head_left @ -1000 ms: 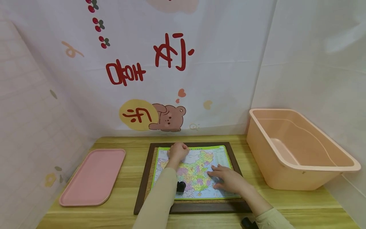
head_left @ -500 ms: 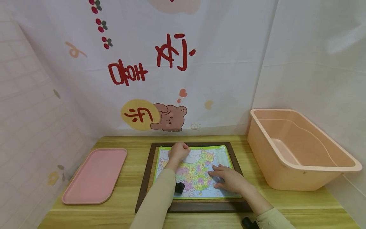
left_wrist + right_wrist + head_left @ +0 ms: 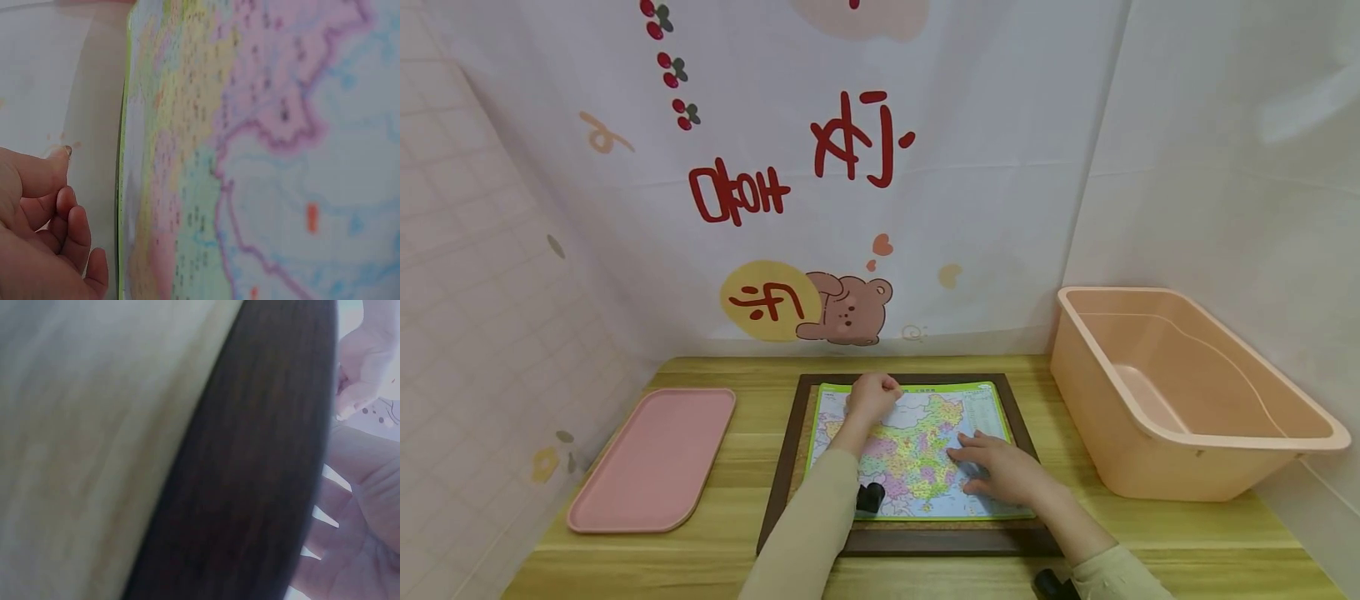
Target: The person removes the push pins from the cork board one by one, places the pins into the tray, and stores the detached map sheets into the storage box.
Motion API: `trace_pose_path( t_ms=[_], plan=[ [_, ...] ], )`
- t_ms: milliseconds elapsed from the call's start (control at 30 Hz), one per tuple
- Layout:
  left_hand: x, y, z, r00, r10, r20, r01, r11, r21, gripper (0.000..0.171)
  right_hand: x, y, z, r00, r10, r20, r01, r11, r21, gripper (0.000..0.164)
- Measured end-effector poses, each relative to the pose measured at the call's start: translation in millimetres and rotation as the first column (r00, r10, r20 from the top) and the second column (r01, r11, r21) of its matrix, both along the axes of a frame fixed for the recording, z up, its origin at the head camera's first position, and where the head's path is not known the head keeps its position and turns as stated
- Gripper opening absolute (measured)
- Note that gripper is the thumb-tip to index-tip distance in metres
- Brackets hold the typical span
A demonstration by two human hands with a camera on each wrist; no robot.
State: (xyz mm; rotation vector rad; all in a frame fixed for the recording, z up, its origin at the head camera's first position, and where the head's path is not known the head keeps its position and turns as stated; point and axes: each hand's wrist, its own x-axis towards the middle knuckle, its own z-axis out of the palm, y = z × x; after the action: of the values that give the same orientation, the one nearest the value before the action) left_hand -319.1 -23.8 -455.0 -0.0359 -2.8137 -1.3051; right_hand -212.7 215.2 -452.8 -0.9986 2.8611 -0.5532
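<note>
A colourful map of China (image 3: 917,458) lies on a cork board with a dark brown frame (image 3: 951,543). My left hand (image 3: 871,398) is over the map's upper left part, fingers curled. In the left wrist view its thumb and forefinger pinch a tiny gold-brown thumbtack (image 3: 68,150), mostly hidden by the fingertips. My right hand (image 3: 1000,468) rests with spread fingers on the right side of the map. The right wrist view shows its palm (image 3: 350,537) beyond the blurred dark frame, with the left hand higher up.
On the left of the wooden table (image 3: 745,500) lies a pink tray (image 3: 651,458). A deep peach-coloured tub (image 3: 1138,450) stands at the right. White printed cloth (image 3: 985,208) closes off the back and sides. Black wrist cameras are strapped to both arms.
The head view has shifted slightly, so the scene sits a little further right. Both hands keep nearly the same place on the map.
</note>
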Motion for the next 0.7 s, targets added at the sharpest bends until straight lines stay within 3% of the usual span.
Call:
trace_pose_path(
  t_ms=[700],
  plan=[
    [25.5, -2, 21.1, 0.997, -0.047, -0.061, 0.049, 0.998, 0.042, 0.009, -1.2, 1, -1.3, 1.0, -0.002, 0.007, 0.002, 1.0, 0.0, 0.054]
  ],
)
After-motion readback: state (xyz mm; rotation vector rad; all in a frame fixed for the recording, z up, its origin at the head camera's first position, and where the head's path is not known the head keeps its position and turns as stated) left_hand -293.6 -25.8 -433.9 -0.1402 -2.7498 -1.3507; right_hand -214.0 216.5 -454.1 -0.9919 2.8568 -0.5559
